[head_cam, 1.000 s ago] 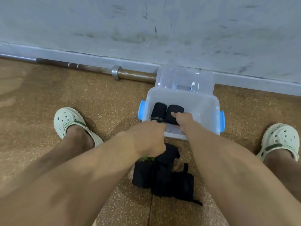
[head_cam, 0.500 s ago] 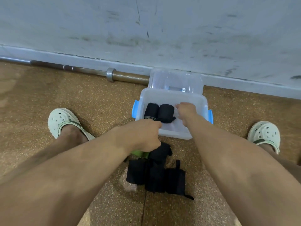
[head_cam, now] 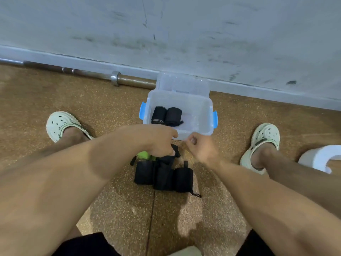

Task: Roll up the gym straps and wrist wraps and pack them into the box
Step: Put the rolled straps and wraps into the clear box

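Left hand [head_cam: 162, 141] pinches a black strap [head_cam: 172, 154] atop the floor pile [head_cam: 163, 174]; right hand [head_cam: 200, 147] curled, empty. Box [head_cam: 204, 126]: open, two rolls [head_cam: 167, 116] inside left. Advice: lift one strap clear, roll tight. Green item [head_cam: 144, 155] mostly hidden; pile count unclear.

Clear box [head_cam: 206, 126], blue latches: 2 black rolls [head_cam: 166, 116] lying inside; black wraps [head_cam: 164, 174] sitting heaped before it.
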Available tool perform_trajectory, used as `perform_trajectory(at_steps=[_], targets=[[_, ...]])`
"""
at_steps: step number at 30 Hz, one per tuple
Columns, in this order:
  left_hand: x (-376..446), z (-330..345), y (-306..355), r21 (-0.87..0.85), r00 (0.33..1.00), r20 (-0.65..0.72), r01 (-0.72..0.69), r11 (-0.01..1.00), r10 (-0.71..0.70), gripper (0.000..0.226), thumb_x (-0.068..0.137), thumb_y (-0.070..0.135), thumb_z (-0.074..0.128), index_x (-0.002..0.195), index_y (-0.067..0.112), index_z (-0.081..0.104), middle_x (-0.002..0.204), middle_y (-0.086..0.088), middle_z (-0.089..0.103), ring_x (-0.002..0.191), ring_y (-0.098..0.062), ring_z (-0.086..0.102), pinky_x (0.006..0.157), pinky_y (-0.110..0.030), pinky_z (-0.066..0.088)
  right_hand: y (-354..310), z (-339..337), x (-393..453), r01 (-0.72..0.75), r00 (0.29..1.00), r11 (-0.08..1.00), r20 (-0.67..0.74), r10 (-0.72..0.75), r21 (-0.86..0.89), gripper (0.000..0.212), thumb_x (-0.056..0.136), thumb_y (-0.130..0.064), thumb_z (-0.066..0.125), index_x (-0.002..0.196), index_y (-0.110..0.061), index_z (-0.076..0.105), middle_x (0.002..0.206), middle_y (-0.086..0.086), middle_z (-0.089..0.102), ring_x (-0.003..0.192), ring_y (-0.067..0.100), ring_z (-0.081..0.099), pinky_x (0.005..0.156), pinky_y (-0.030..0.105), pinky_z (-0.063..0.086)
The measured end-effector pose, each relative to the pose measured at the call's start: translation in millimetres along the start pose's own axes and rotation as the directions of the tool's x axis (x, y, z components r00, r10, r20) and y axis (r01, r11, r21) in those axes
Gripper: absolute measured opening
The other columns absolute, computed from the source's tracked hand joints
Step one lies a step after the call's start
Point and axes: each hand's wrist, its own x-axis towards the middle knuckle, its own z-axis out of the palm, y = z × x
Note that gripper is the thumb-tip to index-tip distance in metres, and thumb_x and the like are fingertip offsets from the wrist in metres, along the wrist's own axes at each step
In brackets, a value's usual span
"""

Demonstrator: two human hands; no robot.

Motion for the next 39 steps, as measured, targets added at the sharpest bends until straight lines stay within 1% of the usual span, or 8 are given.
perform_trajectory(at_steps=[3,8,12,19,26,31,35,39], targets=[[-5.9,4.0,4.6,0.01,1.0,0.008,0.006,1.0,-0.006,0.068,0.102,0.042,0.056,0.16,0.027,0.024,0.159,0.001,0.041,0.141,-0.026,0.043,0.109,-0.035,0.037,38.2,28.9,-33.1,-0.242,0.932,0.966,0.296,0.207,0.087,0.022,0.092,-0.039,0.074,0.104,-0.021,0.068,0.098,-0.01,0.067,0.097,0.015,0.064,0.087,0.03,0.05],[-4.2,9.7,8.8,0.015,1.0,0.007,-0.013,1.0,0.013,0.065,0.103,0.038,0.054,0.16,0.025,0.025,0.157,-0.001,0.043,0.14,-0.025,0.045,0.108,-0.034,0.038,70.8,68.7,-47.8,-0.419,0.849,0.885,0.432,0.304,0.202,0.09,0.078,-0.036,0.09,0.151,-0.013,0.044,0.143,0.004,0.06,0.124,0.024,0.06,0.1,0.033,0.051],[-0.1,7.5,10.1,0.032,1.0,0.006,-0.015,0.999,0.015,0.065,0.103,0.038,0.055,0.16,0.025,0.025,0.158,-0.002,0.041,0.141,-0.025,0.044,0.11,-0.035,0.038,67.5,92.3,-40.2,-0.663,0.723,0.677,0.506,0.47,0.318,0.079,0.074,-0.03,0.093,0.137,-0.014,0.05,0.136,0.008,0.061,0.122,0.032,0.06,0.096,0.048,0.057],[9.9,2.9,13.4,0.058,1.0,0.024,-0.015,0.998,0.014,0.067,0.103,0.04,0.055,0.16,0.023,0.025,0.154,-0.003,0.044,0.136,-0.026,0.047,0.101,-0.032,0.04,67.5,100.0,-36.0,-0.736,0.668,0.541,0.567,0.482,0.408,0.069,0.075,-0.015,0.09,0.129,-0.011,0.047,0.125,0.007,0.059,0.121,0.032,0.058,0.099,0.051,0.056],[14.1,-4.0,8.7,0.005,1.0,0.02,-0.006,1.0,0.006,0.069,0.102,0.04,0.056,0.161,0.025,0.022,0.161,-0.002,0.038,0.145,-0.027,0.04,0.116,-0.04,0.034,56.2,46.6,-29.3,-0.559,0.789,0.718,0.532,0.308,0.414,0.049,0.073,-0.016,0.09,0.115,-0.021,0.066,0.108,0.004,0.077,0.105,0.024,0.071,0.097,0.046,0.057],[12.4,-7.1,0.6,0.069,0.994,-0.088,0.069,0.995,-0.063,0.05,0.101,0.031,0.054,0.149,0.021,0.042,0.143,-0.006,0.055,0.125,-0.028,0.056,0.097,-0.037,0.048,17.0,-42.6,-3.4,-0.453,0.702,0.775,0.712,0.005,0.441,0.045,0.086,-0.008,0.079,0.128,-0.019,0.066,0.121,0.002,0.076,0.115,0.021,0.071,0.1,0.04,0.054],[14.1,0.0,-0.2,0.127,0.99,-0.084,0.119,0.985,-0.109,0.048,0.098,0.026,0.052,0.145,0.019,0.047,0.139,-0.006,0.057,0.12,-0.029,0.059,0.095,-0.04,0.052,-26.3,-86.1,27.7,-0.241,0.879,0.785,0.471,-0.072,0.57,0.045,0.087,-0.01,0.079,0.129,-0.019,0.065,0.124,0.003,0.074,0.114,0.023,0.071,0.096,0.04,0.057],[14.6,-1.1,3.1,0.1,0.996,-0.037,0.084,0.991,-0.081,0.052,0.101,0.028,0.052,0.151,0.02,0.039,0.142,-0.003,0.053,0.124,-0.027,0.055,0.084,-0.034,0.045,-46.4,-78.7,69.9,-0.175,0.984,0.753,0.099,0.145,0.635,0.04,0.084,-0.012,0.082,0.118,-0.019,0.063,0.114,0.003,0.072,0.101,0.022,0.071,0.088,0.037,0.06]])
